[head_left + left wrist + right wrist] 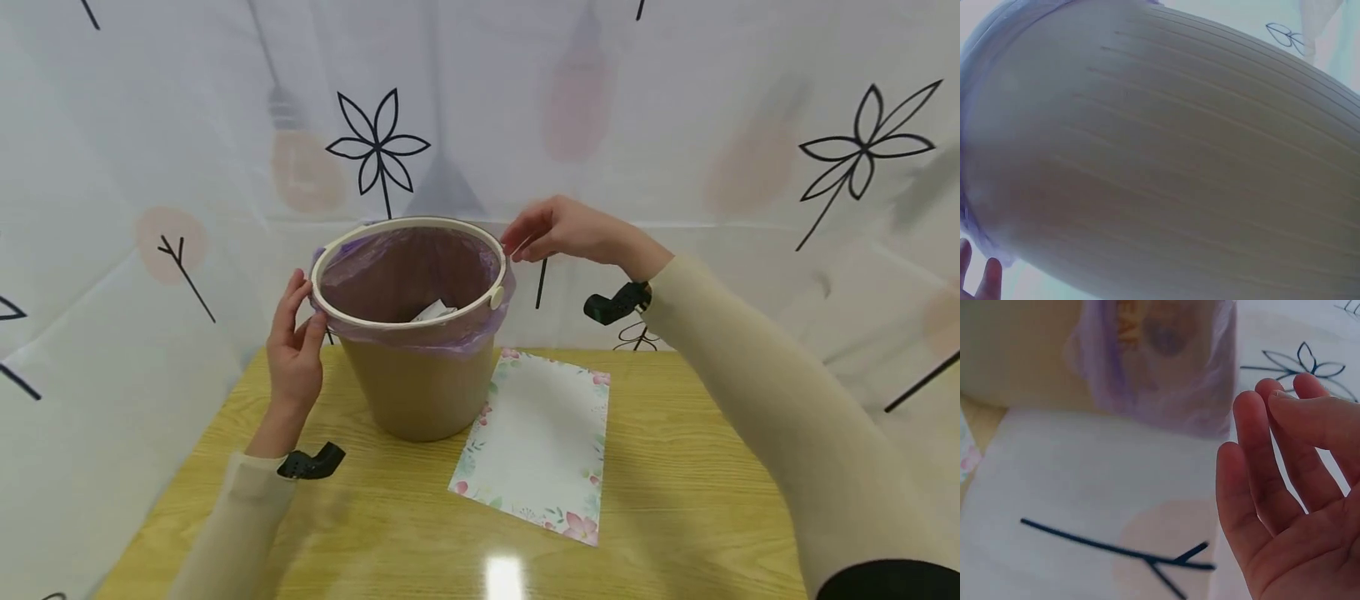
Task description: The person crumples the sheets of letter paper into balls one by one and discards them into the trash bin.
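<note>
A beige trash bin [423, 392] stands on the table, lined with a thin purple plastic bag [465, 337]. A cream ring [405, 325] sits around its top over the bag. Something white and crumpled [435, 311] lies inside. My left hand [295, 362] is at the bin's left side, fingertips right at the ring, fingers fairly straight. At the right side, my right hand [566, 232] is raised beside the rim with loosely bent fingers. In the right wrist view its fingers [1254, 450] hold nothing, close to the bag's hanging edge [1166, 406].
A white sheet of paper [543, 442] with a floral border lies on the wooden table [375, 533], just right of the bin. Behind the table hangs a pale cloth [487, 100] printed with flowers and lamps. Each wrist wears a black camera band [311, 461].
</note>
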Tool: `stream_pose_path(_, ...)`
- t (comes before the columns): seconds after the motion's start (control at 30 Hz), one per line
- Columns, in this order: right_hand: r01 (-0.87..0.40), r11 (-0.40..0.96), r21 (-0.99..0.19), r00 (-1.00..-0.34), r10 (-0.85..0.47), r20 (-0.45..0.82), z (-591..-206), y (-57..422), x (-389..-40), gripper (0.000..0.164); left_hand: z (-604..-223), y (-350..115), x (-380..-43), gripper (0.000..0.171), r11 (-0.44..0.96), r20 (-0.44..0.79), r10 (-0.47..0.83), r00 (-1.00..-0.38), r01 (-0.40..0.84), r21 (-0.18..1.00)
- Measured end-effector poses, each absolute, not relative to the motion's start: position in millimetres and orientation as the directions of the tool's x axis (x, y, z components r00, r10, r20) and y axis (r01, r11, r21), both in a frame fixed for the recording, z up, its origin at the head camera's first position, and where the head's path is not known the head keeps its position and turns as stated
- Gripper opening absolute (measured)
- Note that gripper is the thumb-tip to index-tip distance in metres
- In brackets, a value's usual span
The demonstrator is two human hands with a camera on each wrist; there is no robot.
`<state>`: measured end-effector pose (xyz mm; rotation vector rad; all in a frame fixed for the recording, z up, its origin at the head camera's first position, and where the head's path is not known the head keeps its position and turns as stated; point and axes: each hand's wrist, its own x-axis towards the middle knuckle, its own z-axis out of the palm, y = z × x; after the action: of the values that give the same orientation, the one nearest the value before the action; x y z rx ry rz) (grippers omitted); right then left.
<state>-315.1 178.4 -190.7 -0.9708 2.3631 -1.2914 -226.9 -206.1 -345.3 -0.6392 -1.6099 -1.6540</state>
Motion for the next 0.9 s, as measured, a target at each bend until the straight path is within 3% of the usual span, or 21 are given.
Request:
stream_pose_path(0.23,-0.349,0.403,-0.846,-0.800,-0.599,0.045,-226.1,215.6,-318.7,0.030,-359.2,-219.7,-222.2,0.039,0.123,0.721,-0.164,-0.673,0.712,0.692)
stream_pose_path(0.43,-0.264,0.451,-0.852,-0.845,-0.534,-0.020,-275.0,240.2,-317.0,0.031,-367.3,-226.0,-209.5,0.024,0.227,0.639,-0.132,-0.757,0.605,0.763)
stream_pose_path(0.67,-0.188,0.490,-0.851,-0.868,-0.488,-0.088,-342.3,265.2,-308.1,0.029,-369.7,-222.6,-188.5,0.026,0.365,0.472,0.063,-0.879,0.460,0.809)
stream_pose_path(0.9,-0.130,0.542,-0.830,-0.920,-0.377,-0.102,-400.0,279.9,-293.8,0.035,-409.1,-227.5,-199.2,0.023,0.403,0.319,0.243,-0.916,0.394,0.826)
